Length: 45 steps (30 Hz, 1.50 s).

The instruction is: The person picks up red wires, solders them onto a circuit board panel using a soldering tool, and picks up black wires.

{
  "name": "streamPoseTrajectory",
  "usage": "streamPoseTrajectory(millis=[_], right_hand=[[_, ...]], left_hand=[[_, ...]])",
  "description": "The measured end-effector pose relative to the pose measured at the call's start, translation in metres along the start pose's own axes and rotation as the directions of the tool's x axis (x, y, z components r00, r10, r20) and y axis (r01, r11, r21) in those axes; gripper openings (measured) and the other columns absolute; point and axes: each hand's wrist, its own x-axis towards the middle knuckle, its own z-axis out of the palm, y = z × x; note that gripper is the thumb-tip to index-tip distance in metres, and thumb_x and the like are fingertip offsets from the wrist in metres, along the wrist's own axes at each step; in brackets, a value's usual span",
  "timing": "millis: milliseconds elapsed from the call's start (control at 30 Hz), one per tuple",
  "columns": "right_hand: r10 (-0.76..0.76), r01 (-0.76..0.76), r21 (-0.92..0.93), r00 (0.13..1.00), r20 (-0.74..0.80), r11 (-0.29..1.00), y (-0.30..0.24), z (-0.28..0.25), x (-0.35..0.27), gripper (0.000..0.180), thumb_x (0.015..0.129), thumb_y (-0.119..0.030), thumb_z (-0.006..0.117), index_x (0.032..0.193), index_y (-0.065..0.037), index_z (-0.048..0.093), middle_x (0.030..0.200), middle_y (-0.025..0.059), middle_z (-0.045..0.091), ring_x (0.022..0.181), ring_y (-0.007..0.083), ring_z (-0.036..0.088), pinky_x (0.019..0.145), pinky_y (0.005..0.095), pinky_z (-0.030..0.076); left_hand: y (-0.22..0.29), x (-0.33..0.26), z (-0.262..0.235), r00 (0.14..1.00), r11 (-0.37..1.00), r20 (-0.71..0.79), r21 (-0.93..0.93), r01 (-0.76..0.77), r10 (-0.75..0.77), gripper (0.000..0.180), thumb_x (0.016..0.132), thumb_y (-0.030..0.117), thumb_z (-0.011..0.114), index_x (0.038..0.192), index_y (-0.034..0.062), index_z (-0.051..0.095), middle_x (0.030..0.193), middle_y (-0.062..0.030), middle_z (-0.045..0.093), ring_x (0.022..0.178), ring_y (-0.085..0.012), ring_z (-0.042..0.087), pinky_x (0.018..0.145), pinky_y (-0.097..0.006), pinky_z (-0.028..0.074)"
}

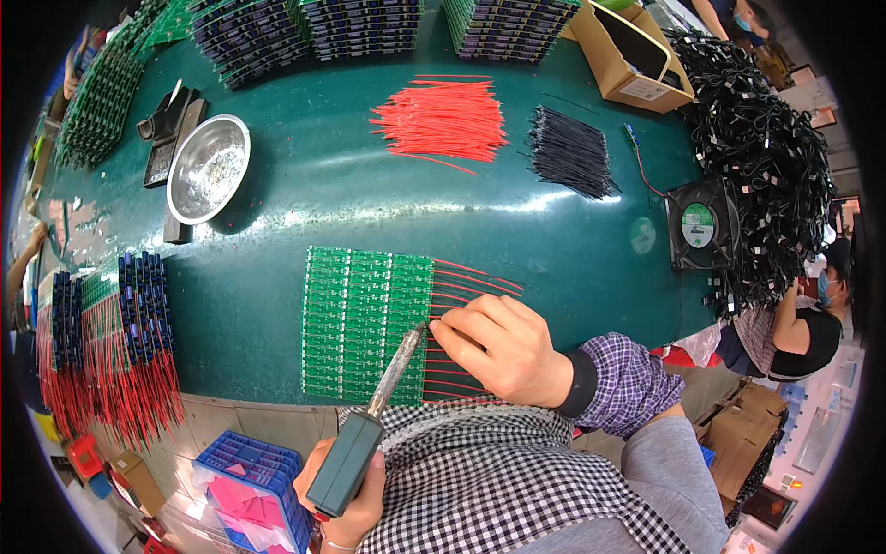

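A green circuit board panel (365, 314) lies flat at the table's near edge, with red wires (471, 270) sticking out from its right side. My left hand (355, 517) is closed around the dark handle of a soldering iron (346, 462). The iron's tip touches or nearly touches the panel's right edge. Just right of that tip, my right hand (503, 346) is pinched at the panel edge on what appears to be a red wire; the fingers hide most of it.
Beyond the panel lie a pile of red wires (438, 118) and a bundle of black wires (569, 152). A metal bowl (210, 171) stands at left, a fan (703, 224) at right beside heaped black cables (757, 157). Stacked boards (365, 26) line the back; wired boards (101, 314) sit left.
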Motion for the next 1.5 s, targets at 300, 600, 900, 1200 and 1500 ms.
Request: streamPoseTrajectory(millis=[300, 600, 900, 1200, 1500], right_hand=[[-0.021, 0.021, 0.0, 1.0, 0.011, 1.0, 0.001, 0.001, -0.002, 0.03, 0.068, -0.009, 0.07, 0.096, 0.002, 0.069, 0.092, 0.0071, 0.065, 0.081, 0.0197, 0.063, 0.061, 0.0299, 0.048], [-0.018, 0.018, -0.005, 1.0, 0.006, 1.0, 0.0, 0.0, -0.002, 0.031, 0.069, -0.009, 0.07, 0.098, 0.002, 0.069, 0.091, 0.0072, 0.066, 0.08, 0.0199, 0.063, 0.062, 0.0295, 0.047], [-0.034, 0.034, 0.015, 0.999, -0.011, 0.999, -0.004, -0.003, -0.005, 0.028, 0.073, -0.008, 0.073, 0.099, 0.001, 0.07, 0.091, 0.0064, 0.066, 0.075, 0.0182, 0.061, 0.06, 0.03, 0.046], [-0.033, 0.033, 0.006, 0.999, 0.016, 0.999, -0.005, -0.002, -0.006, 0.028, 0.071, -0.008, 0.072, 0.097, 0.0, 0.069, 0.091, 0.0066, 0.066, 0.076, 0.0184, 0.061, 0.059, 0.0299, 0.044], [-0.027, 0.027, 0.001, 1.0, -0.004, 1.0, -0.005, -0.001, -0.005, 0.029, 0.07, -0.011, 0.07, 0.097, 0.0, 0.073, 0.091, 0.0064, 0.069, 0.071, 0.0173, 0.062, 0.057, 0.0292, 0.043]], left_hand=[[-0.014, -0.019, -0.005, 0.997, 0.995, 0.024, -0.058, 0.076, -0.074, 0.032, 0.084, 0.008, 0.084, 0.11, -0.0042, 0.069, 0.097, -0.0091, 0.07, 0.082, -0.0187, 0.064, 0.073, -0.033, 0.052], [-0.009, -0.011, 0.0, 0.999, 1.0, -0.049, -0.021, 0.021, -0.022, 0.022, 0.074, 0.004, 0.081, 0.093, -0.0003, 0.073, 0.086, -0.0165, 0.07, 0.067, -0.0309, 0.069, 0.058, -0.036, 0.054], [-0.008, -0.015, -0.001, 0.996, 1.0, -0.091, 0.008, 0.014, -0.013, 0.023, 0.073, 0.004, 0.081, 0.094, -0.0013, 0.074, 0.088, -0.0178, 0.071, 0.072, -0.0317, 0.072, 0.063, -0.036, 0.056], [-0.006, -0.017, -0.003, 0.999, 1.0, -0.04, -0.012, 0.022, -0.022, 0.022, 0.073, 0.001, 0.08, 0.094, -0.0019, 0.074, 0.09, -0.0168, 0.072, 0.074, -0.0307, 0.072, 0.065, -0.036, 0.057], [-0.006, -0.015, -0.003, 1.0, 1.0, 0.009, 0.001, -0.002, 0.002, 0.022, 0.072, -0.001, 0.079, 0.093, -0.0019, 0.073, 0.089, -0.0162, 0.072, 0.072, -0.0299, 0.072, 0.062, -0.036, 0.056]])
